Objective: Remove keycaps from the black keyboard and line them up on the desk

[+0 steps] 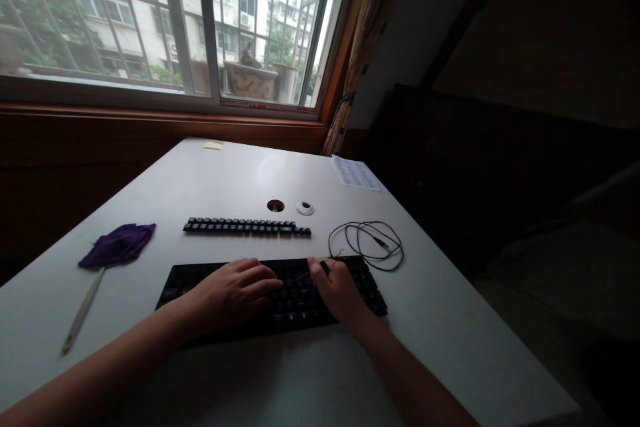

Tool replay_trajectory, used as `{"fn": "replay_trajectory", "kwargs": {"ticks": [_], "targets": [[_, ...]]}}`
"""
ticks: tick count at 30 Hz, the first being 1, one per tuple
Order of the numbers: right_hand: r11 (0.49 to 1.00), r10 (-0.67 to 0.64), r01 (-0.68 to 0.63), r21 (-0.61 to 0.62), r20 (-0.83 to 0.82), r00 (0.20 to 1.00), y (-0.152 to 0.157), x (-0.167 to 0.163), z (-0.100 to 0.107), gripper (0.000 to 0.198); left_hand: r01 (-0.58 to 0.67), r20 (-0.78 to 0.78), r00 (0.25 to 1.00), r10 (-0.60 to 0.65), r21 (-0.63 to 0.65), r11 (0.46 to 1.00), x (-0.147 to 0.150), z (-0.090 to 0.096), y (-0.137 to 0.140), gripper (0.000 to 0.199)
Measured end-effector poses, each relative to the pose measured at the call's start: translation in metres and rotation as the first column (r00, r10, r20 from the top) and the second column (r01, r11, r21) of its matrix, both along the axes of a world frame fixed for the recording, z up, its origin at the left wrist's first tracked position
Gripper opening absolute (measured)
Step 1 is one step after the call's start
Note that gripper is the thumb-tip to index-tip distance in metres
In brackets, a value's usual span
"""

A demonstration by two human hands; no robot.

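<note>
A black keyboard (300, 313) lies across the near part of the white desk, with both hands over it. Resting on its left half is my left hand (240, 290), fingers stretched out and holding nothing. My right hand (337, 290) is closed around what looks like a wire keycap puller (325, 267); its dark handle and thin wires show, but the fingers hide part of it. The wire end points left over the upper keys. Behind the keyboard, removed black keycaps (240, 227) stand lined up in two rows.
A coiled USB cable (367, 245) sits behind the keyboard's right end. At left lies a purple cloth (120, 245) by a pale, thin handle (83, 312). Farther back are a desk hole (275, 206), its round cover (305, 208), printed paper (357, 174) and yellow notes (213, 145).
</note>
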State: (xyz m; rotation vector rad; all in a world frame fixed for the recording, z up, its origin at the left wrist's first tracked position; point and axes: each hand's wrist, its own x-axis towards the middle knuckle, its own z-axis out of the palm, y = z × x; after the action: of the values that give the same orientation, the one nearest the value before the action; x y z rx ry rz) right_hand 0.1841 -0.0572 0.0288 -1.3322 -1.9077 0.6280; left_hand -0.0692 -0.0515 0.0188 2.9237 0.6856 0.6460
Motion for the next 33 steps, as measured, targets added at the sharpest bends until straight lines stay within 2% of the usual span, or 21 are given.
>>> {"fn": "replay_trajectory", "kwargs": {"ticks": [3, 7, 14, 26, 33], "targets": [[0.996, 0.087, -0.087, -0.016, -0.005, 0.996, -0.005, -0.012, -0.001, 0.044, 0.029, -0.025, 0.999, -0.027, 0.086, 0.996, 0.001, -0.001, -0.002, 0.032], [0.993, 0.122, -0.122, 0.003, 0.006, 0.993, -0.008, -0.020, -0.002, 0.042, 0.077, -0.077, 0.995, -0.066, 0.148, 0.986, 0.002, 0.003, -0.004, 0.035], [0.980, 0.195, -0.196, 0.020, 0.023, 0.980, -0.013, -0.025, -0.004, 0.038, 0.079, -0.091, 0.994, -0.065, 0.164, 0.983, 0.007, 0.006, -0.007, 0.034], [0.977, 0.206, -0.210, 0.043, 0.077, 0.976, -0.013, -0.024, -0.005, 0.036, 0.107, -0.079, 0.993, -0.092, 0.217, 0.970, 0.008, -0.003, -0.004, 0.020], [0.975, 0.218, -0.220, 0.035, 0.051, 0.975, -0.014, -0.024, -0.003, 0.037, 0.096, -0.046, 0.995, -0.090, 0.144, 0.985, 0.007, -0.006, -0.005, 0.016]]}}
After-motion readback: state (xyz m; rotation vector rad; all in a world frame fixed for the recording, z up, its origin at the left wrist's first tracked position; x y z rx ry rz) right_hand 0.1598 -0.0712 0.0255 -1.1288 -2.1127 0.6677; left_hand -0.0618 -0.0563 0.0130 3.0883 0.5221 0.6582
